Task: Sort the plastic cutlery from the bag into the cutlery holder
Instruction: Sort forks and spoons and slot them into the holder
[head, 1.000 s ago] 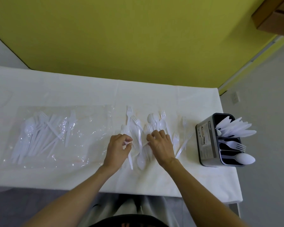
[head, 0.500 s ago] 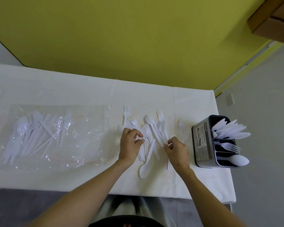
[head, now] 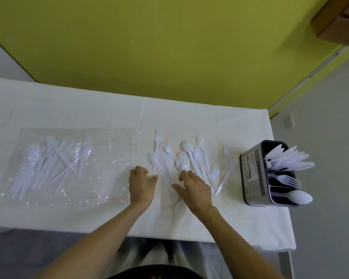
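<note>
Here, cutlery pile (head: 191, 156) just beyond left hand (head: 142, 187), relaxed and empty, right hand (head: 194, 191) spread over its handles

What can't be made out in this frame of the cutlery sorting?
All in the head view:
- Bag: how many pieces lie inside, and of which kinds; glare and overlap blur them.
- Loose pile: some handle ends are hidden under the right hand.
- Cutlery holder: the label print is too small to read, and its walls hide the compartment depths.
- Cardboard box: cut off by the top-right edge.
</note>
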Action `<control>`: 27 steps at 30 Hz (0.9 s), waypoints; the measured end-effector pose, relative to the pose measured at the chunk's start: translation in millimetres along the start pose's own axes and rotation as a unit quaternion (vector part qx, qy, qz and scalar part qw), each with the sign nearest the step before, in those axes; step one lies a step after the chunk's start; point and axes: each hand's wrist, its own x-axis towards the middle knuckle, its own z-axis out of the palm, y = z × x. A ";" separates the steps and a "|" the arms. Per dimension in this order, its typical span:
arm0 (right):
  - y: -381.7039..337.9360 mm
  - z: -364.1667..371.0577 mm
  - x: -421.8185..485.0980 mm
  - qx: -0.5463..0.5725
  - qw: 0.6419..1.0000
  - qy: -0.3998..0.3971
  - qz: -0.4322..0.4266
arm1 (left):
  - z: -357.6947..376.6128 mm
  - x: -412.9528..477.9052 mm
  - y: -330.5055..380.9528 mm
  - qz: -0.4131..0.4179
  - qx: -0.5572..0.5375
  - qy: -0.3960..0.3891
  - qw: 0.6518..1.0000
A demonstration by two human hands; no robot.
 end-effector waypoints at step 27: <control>-22.2 3.2 45.3 0.153 0.968 -0.059 0.190 | -1.3 6.2 9.3 0.118 -0.025 -0.066 0.990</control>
